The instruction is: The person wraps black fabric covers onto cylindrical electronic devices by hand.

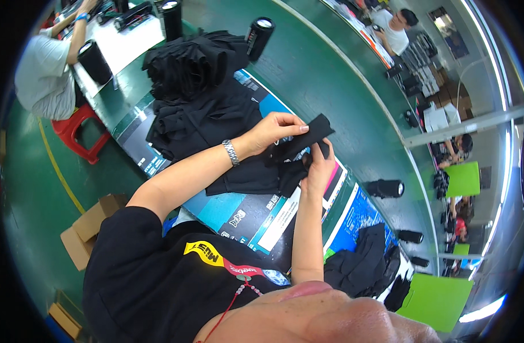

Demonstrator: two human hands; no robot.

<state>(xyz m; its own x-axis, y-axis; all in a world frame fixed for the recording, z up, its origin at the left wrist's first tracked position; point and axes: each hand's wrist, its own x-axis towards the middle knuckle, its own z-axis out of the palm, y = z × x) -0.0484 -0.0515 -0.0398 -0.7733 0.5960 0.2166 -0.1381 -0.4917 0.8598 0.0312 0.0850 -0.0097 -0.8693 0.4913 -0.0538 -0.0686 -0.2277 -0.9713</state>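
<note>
A strip of black cloth (317, 130) is stretched between my two hands above the table. My left hand (269, 132), with a metal watch at its wrist, pinches the near edge of the strip between thumb and fingers. My right hand (318, 172) grips the cloth from below, its fingers bent around the lower part. Just beneath, more black cloth pieces (245, 178) lie on the printed tabletop (216, 208). Beyond my left forearm rises a heap of black cloth (199, 123), and behind it a stack of folded black pieces (187, 60).
Black cylinders stand around the stack, one at the far end (259, 39) and one at the left (94, 62). Another cylinder (383, 188) lies on the green surface at right. More black cloth (362, 260) lies nearby. A co-worker (47, 71) sits by a red stool (82, 134); cardboard boxes (90, 228) are at left.
</note>
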